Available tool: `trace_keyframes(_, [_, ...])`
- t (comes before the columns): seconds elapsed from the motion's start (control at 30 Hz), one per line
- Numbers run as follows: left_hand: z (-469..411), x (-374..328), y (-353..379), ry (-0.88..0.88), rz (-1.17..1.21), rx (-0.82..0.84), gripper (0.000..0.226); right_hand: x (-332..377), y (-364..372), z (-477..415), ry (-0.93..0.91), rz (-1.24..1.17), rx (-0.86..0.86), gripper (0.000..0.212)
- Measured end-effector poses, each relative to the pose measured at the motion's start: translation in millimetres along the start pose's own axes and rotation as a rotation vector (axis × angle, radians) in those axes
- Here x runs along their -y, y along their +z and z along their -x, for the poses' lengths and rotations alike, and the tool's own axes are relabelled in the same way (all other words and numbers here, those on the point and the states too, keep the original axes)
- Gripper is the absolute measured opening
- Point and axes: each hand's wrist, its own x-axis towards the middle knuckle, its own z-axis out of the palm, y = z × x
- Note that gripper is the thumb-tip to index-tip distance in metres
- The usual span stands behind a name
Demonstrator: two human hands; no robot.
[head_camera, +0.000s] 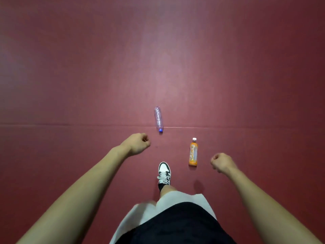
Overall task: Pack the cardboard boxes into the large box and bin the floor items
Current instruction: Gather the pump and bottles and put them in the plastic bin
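While we approach floor litter | both fists curled, empty: left hand (139, 144), right hand (222, 162) | clear crushed plastic bottle (158, 119) beyond left fingers; orange plastic juice bottle (193, 153) beside right fingers | next: stoop, grasp.

I read no text: the orange bottle (193, 152) carries a label with pale lettering, too blurred for me to make out.

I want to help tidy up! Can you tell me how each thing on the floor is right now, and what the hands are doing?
Clear bottle: lying on its side on the red floor, blue cap on, looks empty.
Orange bottle: lying on its side, white cap on, full of orange drink.
Left hand: curled shut, holding nothing.
Right hand: curled shut, holding nothing.
Shoe: on the foot, laced.
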Motion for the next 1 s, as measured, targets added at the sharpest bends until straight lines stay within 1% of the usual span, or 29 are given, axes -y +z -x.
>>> trace_keyframes(0.1, [-45,10,-22,0.050,-0.017,0.065,0.021,17,10,-9,0.107,-0.086,-0.019,0.025])
trace_keyframes(0.17, [-74,15,-30,0.070,-0.036,0.115,0.020,28,16,-13,0.166,-0.154,-0.031,0.024])
trace_keyframes(0.27, [-119,22,-30,0.111,-0.170,0.179,0.017,38,31,-23,0.250,-0.224,-0.064,0.024])
trace_keyframes(0.4, [-190,39,-3,0.186,-0.346,0.281,0.023,43,75,-59,0.366,-0.307,-0.089,0.019])
trace_keyframes(0.5, [-251,60,29,0.236,-0.389,0.290,0.032,42,119,-105,0.428,-0.353,-0.152,0.011])
trace_keyframes(0.57, [-293,83,52,0.267,-0.419,0.276,0.038,41,157,-142,0.447,-0.385,-0.185,0.018])
trace_keyframes(0.67, [-368,124,95,0.331,-0.480,0.219,0.040,36,226,-210,0.457,-0.389,-0.255,0.033])
trace_keyframes(0.8, [-456,164,158,0.307,-0.471,0.055,0.049,21,307,-306,0.468,-0.387,-0.394,0.058])
trace_keyframes(0.9, [-511,183,199,0.343,-0.497,-0.077,0.056,-3,343,-372,0.453,-0.378,-0.517,0.070])
trace_keyframes(1.0, [-560,186,227,0.355,-0.479,-0.128,0.061,-31,353,-425,0.466,-0.281,-0.570,0.081])
